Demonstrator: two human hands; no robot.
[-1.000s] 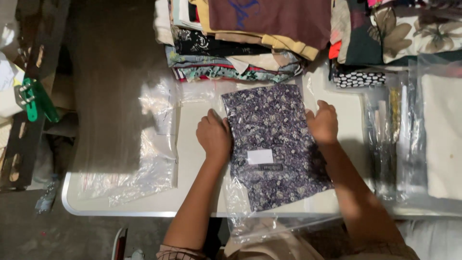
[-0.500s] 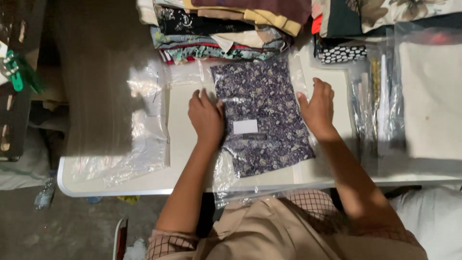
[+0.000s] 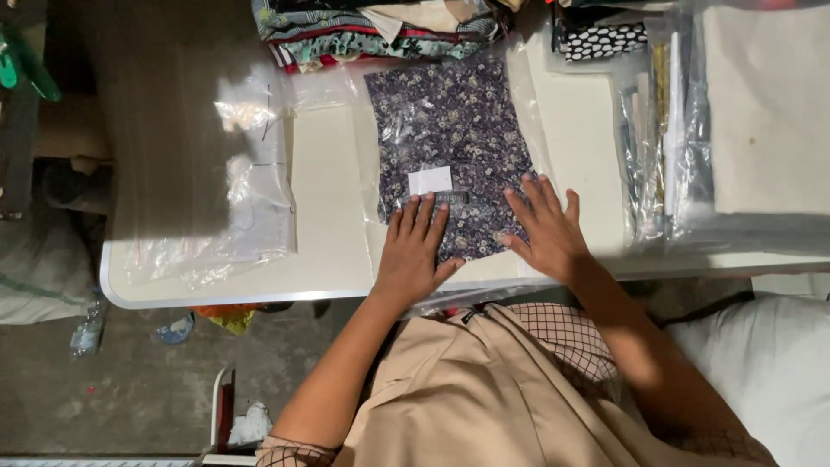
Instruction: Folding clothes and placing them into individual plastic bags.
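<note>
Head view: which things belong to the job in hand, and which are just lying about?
In hand:
- purple floral garment in a clear plastic bag
- left hand and right hand, flat on it

Lying about:
- folded clothes stack
- empty plastic bags
- bagged items

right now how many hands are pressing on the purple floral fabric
2. The left hand lies flat on the near edge of the bagged purple floral fabric, just below its white label; the right hand is spread on its near right corner.
</note>
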